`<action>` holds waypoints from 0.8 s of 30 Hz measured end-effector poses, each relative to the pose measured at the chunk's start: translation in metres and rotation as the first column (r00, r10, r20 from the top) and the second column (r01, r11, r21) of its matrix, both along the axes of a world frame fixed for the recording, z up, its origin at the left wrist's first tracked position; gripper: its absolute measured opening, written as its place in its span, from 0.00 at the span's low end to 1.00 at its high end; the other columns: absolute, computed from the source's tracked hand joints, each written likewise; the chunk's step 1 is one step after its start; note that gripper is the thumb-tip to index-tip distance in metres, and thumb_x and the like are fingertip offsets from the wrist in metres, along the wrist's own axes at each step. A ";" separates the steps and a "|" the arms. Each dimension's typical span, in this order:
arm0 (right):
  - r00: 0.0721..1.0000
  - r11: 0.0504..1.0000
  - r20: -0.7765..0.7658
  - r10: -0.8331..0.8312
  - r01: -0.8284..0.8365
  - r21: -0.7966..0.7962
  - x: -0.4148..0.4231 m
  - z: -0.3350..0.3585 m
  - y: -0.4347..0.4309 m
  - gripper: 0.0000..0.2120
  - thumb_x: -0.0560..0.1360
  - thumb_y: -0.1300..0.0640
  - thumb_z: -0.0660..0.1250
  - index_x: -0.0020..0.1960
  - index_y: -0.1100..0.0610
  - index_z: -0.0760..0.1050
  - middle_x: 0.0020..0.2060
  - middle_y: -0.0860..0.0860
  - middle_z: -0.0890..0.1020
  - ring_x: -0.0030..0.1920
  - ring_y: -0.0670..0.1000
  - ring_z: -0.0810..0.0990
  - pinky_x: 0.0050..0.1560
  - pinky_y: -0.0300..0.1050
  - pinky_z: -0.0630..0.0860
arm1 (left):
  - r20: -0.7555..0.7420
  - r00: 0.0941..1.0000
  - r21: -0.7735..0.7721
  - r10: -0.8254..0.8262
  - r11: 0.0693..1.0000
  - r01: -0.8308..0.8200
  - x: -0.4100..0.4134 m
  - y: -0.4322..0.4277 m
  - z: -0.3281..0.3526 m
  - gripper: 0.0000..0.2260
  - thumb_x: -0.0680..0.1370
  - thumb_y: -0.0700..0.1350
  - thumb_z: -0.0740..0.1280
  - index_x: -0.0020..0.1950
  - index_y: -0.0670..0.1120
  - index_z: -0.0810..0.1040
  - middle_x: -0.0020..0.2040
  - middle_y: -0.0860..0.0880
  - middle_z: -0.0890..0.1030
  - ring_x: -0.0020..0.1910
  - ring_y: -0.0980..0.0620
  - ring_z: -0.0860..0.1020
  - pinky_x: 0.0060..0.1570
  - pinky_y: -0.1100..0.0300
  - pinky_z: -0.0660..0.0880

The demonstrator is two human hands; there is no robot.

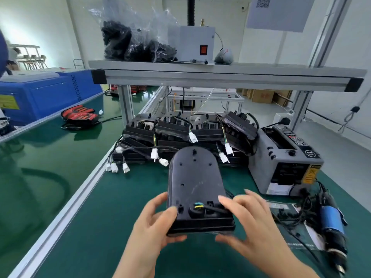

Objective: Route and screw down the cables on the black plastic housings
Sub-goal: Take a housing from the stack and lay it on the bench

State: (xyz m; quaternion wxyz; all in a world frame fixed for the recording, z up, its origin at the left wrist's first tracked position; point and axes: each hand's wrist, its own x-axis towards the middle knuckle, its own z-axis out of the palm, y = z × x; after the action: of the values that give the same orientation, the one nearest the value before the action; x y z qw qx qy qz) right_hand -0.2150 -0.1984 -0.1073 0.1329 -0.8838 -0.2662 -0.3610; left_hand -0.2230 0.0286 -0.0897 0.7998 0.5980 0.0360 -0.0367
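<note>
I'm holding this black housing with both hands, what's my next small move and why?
Probably press the cable flat with your right hand while the left hand steadies the housing: it bulges up at the near end, and the screwdriver lies aside.

A single wide-angle camera, worn on the person's head, is looking forward and down over a green workbench (104,207). It is sitting close above the hands: the left hand (152,223) and the right hand (253,221) are filling the lower middle of the frame, holding a black housing (194,177) just ahead of the lens. The view is facing the far side of the bench, where a grey shelf (220,79) is crossing the upper frame and a stack of housings (176,129) is lying beneath it. The wide lens is taking in a blue machine (40,93) at far left and a grey tape dispenser (281,157) at right.
</note>
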 end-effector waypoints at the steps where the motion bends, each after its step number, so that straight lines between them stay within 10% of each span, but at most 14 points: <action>1: 1.000 1.000 -0.017 -0.013 0.013 -0.018 -0.005 -0.007 0.000 0.36 0.64 0.38 0.70 0.67 0.51 0.66 0.46 0.49 0.74 0.51 0.45 0.70 0.64 0.55 0.64 | -0.027 1.000 0.007 -0.004 1.000 0.004 -0.004 -0.001 -0.007 0.17 0.71 0.42 0.71 0.59 0.49 0.75 0.40 0.40 0.84 0.34 0.45 0.82 0.31 0.56 0.78; 18: 0.942 0.994 -0.336 0.015 -0.049 -0.095 -0.059 -0.050 -0.018 0.29 0.69 0.40 0.64 0.68 0.46 0.66 0.40 0.46 0.76 0.47 0.40 0.70 0.64 0.49 0.63 | -0.311 0.938 0.251 -0.151 0.939 0.234 -0.041 0.006 -0.041 0.14 0.79 0.46 0.64 0.65 0.52 0.72 0.44 0.46 0.85 0.38 0.41 0.84 0.37 0.58 0.80; 24: 0.882 0.967 -0.439 0.174 -0.068 0.246 -0.067 -0.040 -0.020 0.14 0.76 0.49 0.61 0.58 0.48 0.80 0.41 0.45 0.76 0.47 0.42 0.72 0.54 0.43 0.68 | -0.171 0.962 0.794 -0.214 0.548 0.263 -0.037 0.020 -0.044 0.19 0.78 0.58 0.57 0.69 0.62 0.67 0.33 0.53 0.81 0.29 0.58 0.80 0.39 0.67 0.75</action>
State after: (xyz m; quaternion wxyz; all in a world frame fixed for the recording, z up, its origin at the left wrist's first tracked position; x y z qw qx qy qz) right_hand -0.2815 -0.2181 -0.1477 0.3124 -0.9047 -0.2402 -0.1617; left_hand -0.2599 0.0486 -0.1336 0.4250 0.8942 -0.0111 -0.1405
